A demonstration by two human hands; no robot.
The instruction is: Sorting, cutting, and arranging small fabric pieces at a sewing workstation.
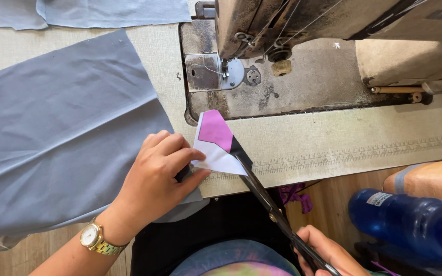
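My left hand (157, 176) pinches a small folded piece of fabric (215, 144), white and pink with a black edge, just above the table's front edge. A gold watch sits on that wrist. My right hand (328, 253), low in the view, grips black scissors (269, 202) whose blades reach up to the black edge of the small fabric piece. A large grey-blue cloth (62, 133) lies flat on the table, left of my left hand and partly under it.
A worn sewing machine (303, 20) with its metal bed (303, 87) stands at the back right. More grey-blue cloth (88, 13) lies at the far edge. A blue plastic bottle (407, 222) and a purple scrap (295, 195) sit below the table (333, 143).
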